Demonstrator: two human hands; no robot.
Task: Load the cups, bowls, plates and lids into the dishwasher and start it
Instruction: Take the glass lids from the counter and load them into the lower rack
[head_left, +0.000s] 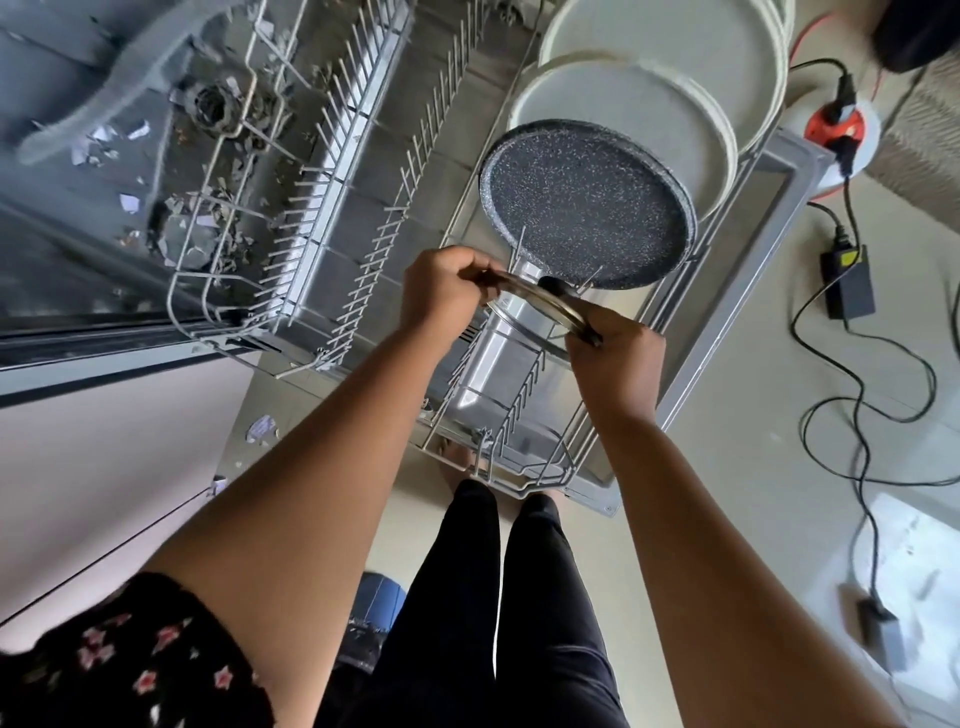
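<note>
I hold a glass lid (537, 306) with a metal rim and a black knob over the lower dishwasher rack (447, 239). My left hand (444, 291) grips its left edge and my right hand (615, 345) grips its right edge. Just beyond the lid a dark speckled plate (587, 202) stands upright in the tines. Behind it stand two larger white plates (623, 104), also on edge. The rack's left and middle rows of tines hold nothing.
The open dishwasher door (727, 291) lies under the rack. Debris and paper scraps litter the tub floor (182, 171) at left. Black cables (857, 405), power adapters and an orange cable reel (836, 124) lie on the floor at right. My legs stand at the door's front edge.
</note>
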